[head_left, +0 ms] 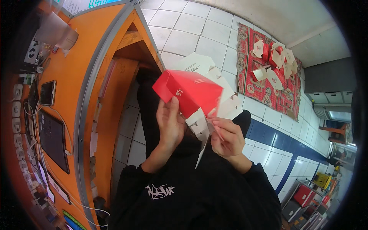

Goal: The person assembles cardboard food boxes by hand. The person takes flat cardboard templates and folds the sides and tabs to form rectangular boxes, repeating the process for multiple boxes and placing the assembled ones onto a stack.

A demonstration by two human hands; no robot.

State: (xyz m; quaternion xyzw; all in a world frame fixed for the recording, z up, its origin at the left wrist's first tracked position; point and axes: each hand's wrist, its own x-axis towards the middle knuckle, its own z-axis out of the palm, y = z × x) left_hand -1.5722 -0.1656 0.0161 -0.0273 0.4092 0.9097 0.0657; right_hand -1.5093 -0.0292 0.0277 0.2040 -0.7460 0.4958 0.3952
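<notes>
A partly folded red paper box point(193, 90) with a white inside is held up over my lap. Around its near left corner my left hand point(168, 122) is closed, with the thumb on the red side. My right hand point(228, 138) pinches a flap at the box's near right end, where white tabs point(199, 126) stick out. Some white cardboard pieces with cut edges point(197, 61) lie beneath and behind the box, across my legs. How many there are is hidden by the box.
To the left stands an orange desk point(96, 23) with a metal edge, carrying a phone point(48, 92), a black tablet point(53, 140) and cables. Several red and white boxes point(274, 57) sit on a patterned red mat point(249, 42) on the tiled floor. A rack point(306, 195) stands far right.
</notes>
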